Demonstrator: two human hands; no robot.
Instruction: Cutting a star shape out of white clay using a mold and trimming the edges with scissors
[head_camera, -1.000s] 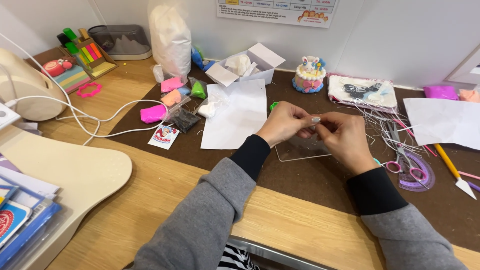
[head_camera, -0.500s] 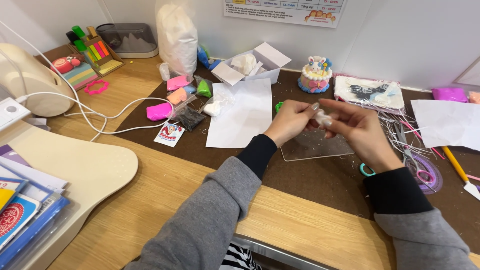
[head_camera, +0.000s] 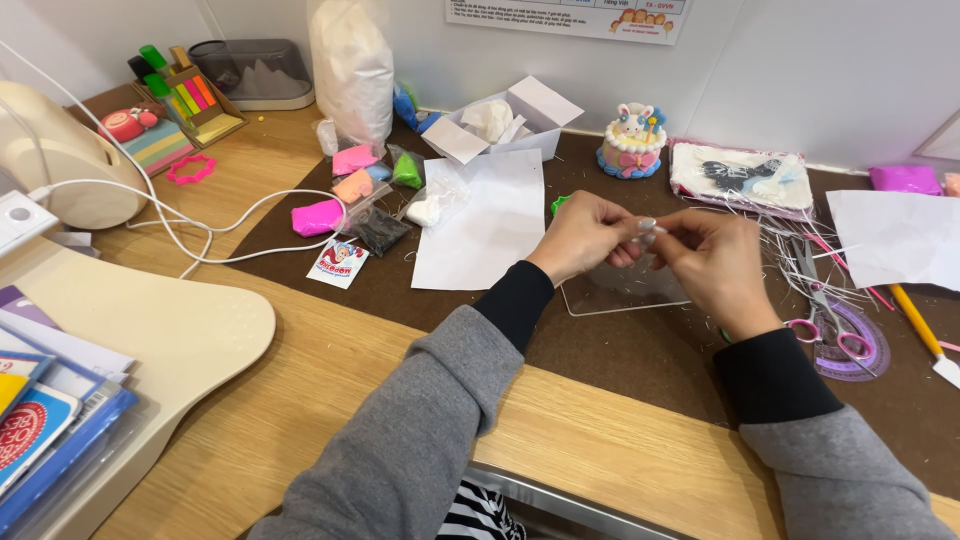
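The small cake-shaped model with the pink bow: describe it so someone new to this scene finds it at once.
Start at the dark brown mat covering the wooden desk, and follow its far edge along the white wall. There, between the open white cardboard box and the flat white pouch with dark markings, stands the small round cake-shaped model. It alone is upright and tiered, pastel blue and white, with a pink bow in front.

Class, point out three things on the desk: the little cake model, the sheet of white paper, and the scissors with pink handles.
cake model (head_camera: 630, 142), head view, its front side.
white paper (head_camera: 487, 222), head view, the sheet's middle.
scissors (head_camera: 836, 329), head view, between the pink handle loops.
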